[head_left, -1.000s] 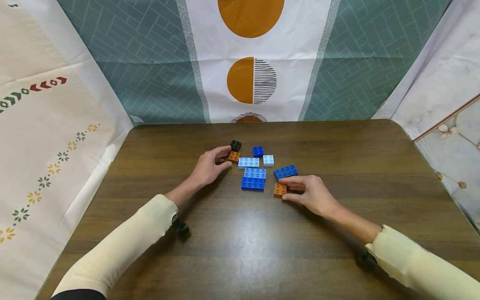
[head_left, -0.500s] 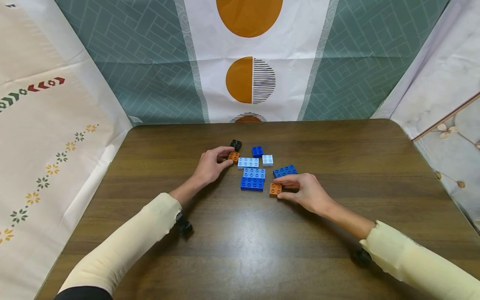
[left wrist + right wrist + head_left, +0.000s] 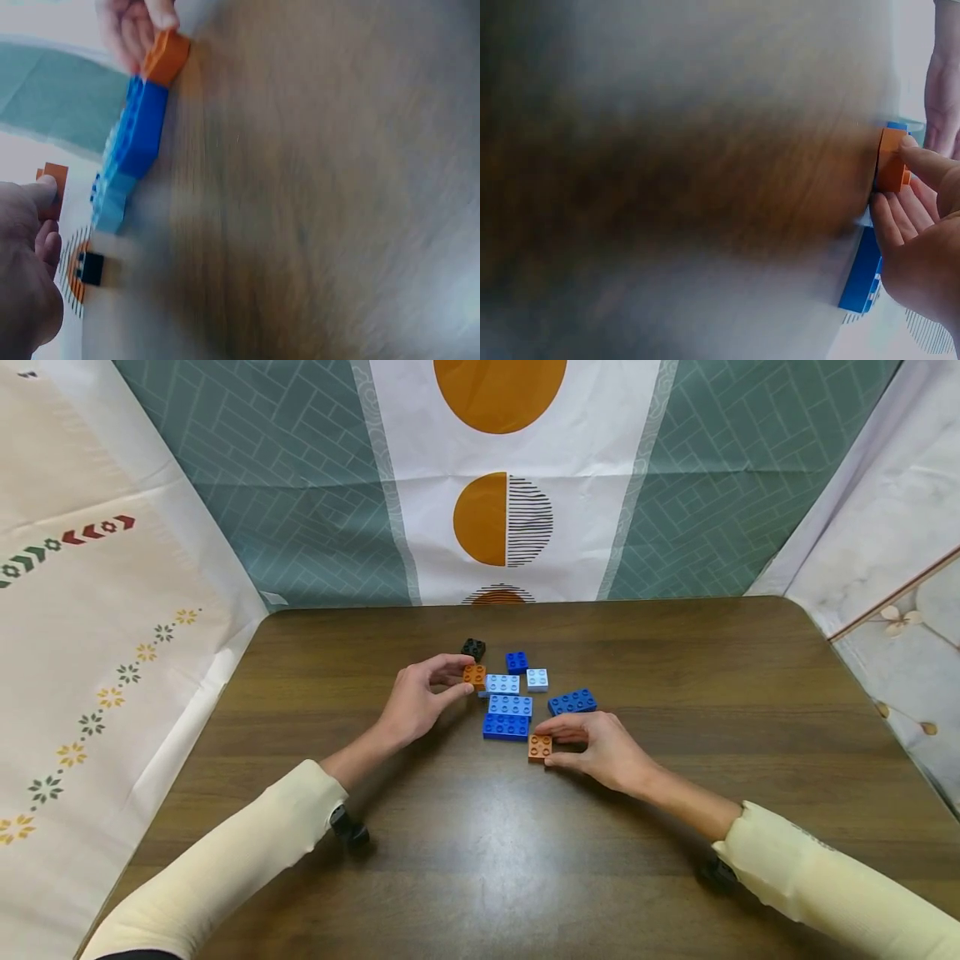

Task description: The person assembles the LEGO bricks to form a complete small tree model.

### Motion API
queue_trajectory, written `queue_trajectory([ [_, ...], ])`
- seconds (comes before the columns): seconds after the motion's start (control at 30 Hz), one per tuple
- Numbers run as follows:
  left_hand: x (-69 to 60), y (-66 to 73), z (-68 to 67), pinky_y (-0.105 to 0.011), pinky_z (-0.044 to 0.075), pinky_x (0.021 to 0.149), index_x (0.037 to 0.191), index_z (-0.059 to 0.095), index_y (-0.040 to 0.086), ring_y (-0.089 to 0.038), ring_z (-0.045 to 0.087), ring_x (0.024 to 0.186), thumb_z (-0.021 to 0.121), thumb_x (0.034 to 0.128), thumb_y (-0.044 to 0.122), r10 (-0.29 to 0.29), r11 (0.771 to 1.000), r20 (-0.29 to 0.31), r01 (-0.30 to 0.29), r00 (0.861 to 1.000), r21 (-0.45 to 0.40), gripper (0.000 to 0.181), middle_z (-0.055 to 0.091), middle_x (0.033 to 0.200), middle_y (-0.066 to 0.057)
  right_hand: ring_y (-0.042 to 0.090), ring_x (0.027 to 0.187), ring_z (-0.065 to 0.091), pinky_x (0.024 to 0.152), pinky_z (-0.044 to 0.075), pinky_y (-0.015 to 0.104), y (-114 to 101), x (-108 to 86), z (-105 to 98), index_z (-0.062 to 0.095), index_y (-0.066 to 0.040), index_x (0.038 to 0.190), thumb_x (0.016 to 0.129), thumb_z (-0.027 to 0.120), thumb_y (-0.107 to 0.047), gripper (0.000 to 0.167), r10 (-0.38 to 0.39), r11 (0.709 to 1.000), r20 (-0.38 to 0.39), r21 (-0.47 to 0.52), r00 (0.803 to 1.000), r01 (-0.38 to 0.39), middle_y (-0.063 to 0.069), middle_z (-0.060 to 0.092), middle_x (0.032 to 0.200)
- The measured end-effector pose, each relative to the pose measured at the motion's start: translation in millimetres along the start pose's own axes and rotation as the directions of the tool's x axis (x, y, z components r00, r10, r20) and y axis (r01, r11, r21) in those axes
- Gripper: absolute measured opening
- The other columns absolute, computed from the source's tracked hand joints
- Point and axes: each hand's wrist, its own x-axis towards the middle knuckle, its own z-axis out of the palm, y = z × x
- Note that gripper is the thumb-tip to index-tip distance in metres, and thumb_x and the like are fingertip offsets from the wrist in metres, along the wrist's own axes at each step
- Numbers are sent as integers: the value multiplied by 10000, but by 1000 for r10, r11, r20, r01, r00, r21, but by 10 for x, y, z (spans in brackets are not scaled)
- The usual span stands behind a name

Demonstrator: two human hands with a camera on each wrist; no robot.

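Orange four-stud brick [image 3: 474, 674] is pinched by left hand [image 3: 418, 697] fingers, matching brick [image 3: 540, 747] by right hand [image 3: 611, 752] fingers. Work seems underway; black brick [image 3: 473, 648] lies unheld.

A square orange plastic toy brick [image 3: 475, 676] with four studs on top is pinched, studs up, raised above the desk [image 3: 480, 877]. Nearer and to the right, a matching orange four-stud brick [image 3: 540, 747] is also pinched, studs up.
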Motion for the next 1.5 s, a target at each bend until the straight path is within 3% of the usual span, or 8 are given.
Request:
queue_trajectory([
  [0.17,-111,148,58,-464,588,984,1324,721,114,-226,726,1068,809,957,93,52,998,26,-52,998,-30,378,750,1238,-53,285,1195,713,996,578,399,-25,18,40,716,-21,1304,879,858,2,449,15,998,15,63,1000,-16,136,726,1305],
  [0.37,-239,256,148,-440,599,961,1286,730,110,-186,732,1039,822,951,117,67,996,73,-62,995,-63,347,752,1227,-31,309,1216,703,990,579,372,-54,31,82,687,11,1313,888,844,22,454,21,993,23,114,1000,-24,172,708,1323],
  [0.9,-412,325,421,-400,605,931,1254,750,108,-213,740,1014,848,928,130,123,989,151,-108,981,-102,340,760,1211,-20,323,1192,713,976,585,365,-57,-16,112,691,25,1301,853,859,62,480,15,996,-30,83,999,-12,184,714,1301],
  [1.03,-436,353,484,-375,602,932,1266,748,114,-197,733,1032,839,939,145,116,991,183,-102,976,-81,341,753,1215,-18,322,1167,724,957,592,354,-58,-16,117,691,37,1286,852,856,72,465,11,997,-42,72,999,-8,197,717,1276],
  [1.17,-454,362,538,-351,598,925,1271,744,110,-184,723,1037,840,941,160,139,990,199,-132,970,-48,348,747,1214,-21,315,1152,731,946,596,343,-65,-11,129,690,34,1282,851,859,69,465,13,998,-44,64,999,-10,193,721,1260],
  [1.33,-464,340,602,-326,594,908,1266,748,113,-170,719,1021,856,930,185,179,983,199,-183,964,-1,360,745,1219,-23,315,1142,735,937,601,338,-66,-7,138,693,26,1282,846,863,70,470,14,998,-48,62,999,-11,188,723,1262],
  [1.5,-466,325,631,-311,590,896,1254,754,113,-171,718,1004,865,923,196,183,980,189,-194,965,41,358,749,1205,-26,312,1140,736,937,602,339,-63,-1,143,700,19,1272,842,865,71,463,12,998,-51,63,999,-8,179,727,1260],
])
